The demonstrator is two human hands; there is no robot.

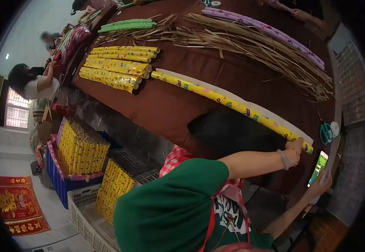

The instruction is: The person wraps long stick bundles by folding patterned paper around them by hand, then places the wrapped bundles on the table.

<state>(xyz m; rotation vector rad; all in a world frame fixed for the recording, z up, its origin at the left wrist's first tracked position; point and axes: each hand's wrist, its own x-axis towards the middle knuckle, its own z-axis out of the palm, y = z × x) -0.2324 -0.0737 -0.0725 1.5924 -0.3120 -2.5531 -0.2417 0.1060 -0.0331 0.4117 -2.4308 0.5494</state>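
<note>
My left hand [293, 152], with a grey band at the wrist, is closed around the near end of a long yellow patterned paper roll [222, 100]. The roll lies slantwise on the brown table cover, a pale strip of its sheet showing along one side. At the table's edge my right hand [320, 185] is beside a lit phone [318, 169] with a green and white screen. Its fingers are partly stretched out, one of them at the phone's edge. Teal-handled scissors [325, 132] and a white tape roll [335, 129] lie just above the phone.
Several yellow rolls [115, 65], green rolls [128, 25], purple rolls [270, 31] and dry strips [254, 50] lie on the brown table cover [161, 109]. A blue crate [56, 178] and white crate [86, 222] hold yellow rolls. Another person [35, 84] works at left.
</note>
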